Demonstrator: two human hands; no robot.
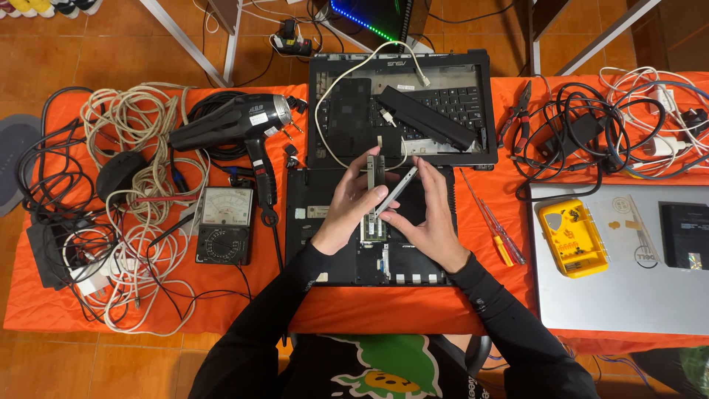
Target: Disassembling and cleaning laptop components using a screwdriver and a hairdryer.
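My left hand (353,199) grips a small flat grey metal part (376,168), held upright above an opened black laptop base (317,244). A second, slimmer silver strip (397,188) sits pinched in the fingers of my right hand (430,213), tilted and touching the grey part. Both hands hover over the laptop's exposed inner boards. Behind them lies another opened black laptop shell (473,81) with a keyboard, a long black battery (428,118) and a white cable (347,74) across it.
An orange cloth (384,307) covers the table. Left: a black heat gun (236,122), an analog multimeter (225,225), tangled cables (125,148). Right: red-handled screwdrivers (496,225), pliers (521,111), a closed silver laptop (628,295) bearing a yellow screw box (572,236), more cables.
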